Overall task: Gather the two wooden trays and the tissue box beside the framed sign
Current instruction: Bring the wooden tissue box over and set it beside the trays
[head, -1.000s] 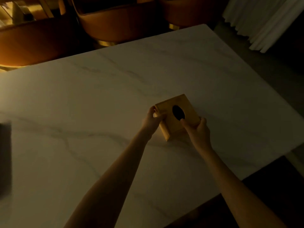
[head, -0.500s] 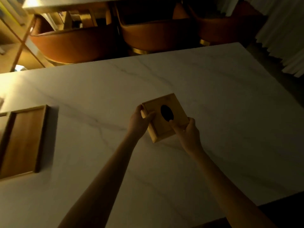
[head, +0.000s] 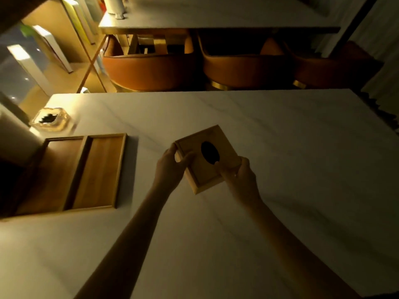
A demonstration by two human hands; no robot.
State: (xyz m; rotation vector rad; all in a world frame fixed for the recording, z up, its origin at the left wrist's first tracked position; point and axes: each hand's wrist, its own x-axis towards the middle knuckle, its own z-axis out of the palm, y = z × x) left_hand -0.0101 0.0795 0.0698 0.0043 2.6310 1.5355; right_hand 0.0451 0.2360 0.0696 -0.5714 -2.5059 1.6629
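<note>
A square wooden tissue box (head: 200, 169) with a dark oval slot in its top is in the middle of the white marble table (head: 291, 147), held by both hands. My left hand (head: 170, 167) grips its left corner and my right hand (head: 241, 180) grips its near right edge. Two wooden trays lie side by side at the left: the right tray (head: 99, 171) is well lit, the left tray (head: 49, 175) is partly in shadow. A pale upright panel (head: 13, 137) at the far left edge may be the framed sign; I cannot tell.
A glass ashtray (head: 50, 121) sits at the table's far left corner, behind the trays. Orange leather chairs (head: 151, 67) line the far side. A second table (head: 216, 16) stands beyond them. Curtains (head: 382, 50) hang at the right.
The view has swung left and the box has travelled left with both hands. The two trays and the ashtray have come into sight at the left.
</note>
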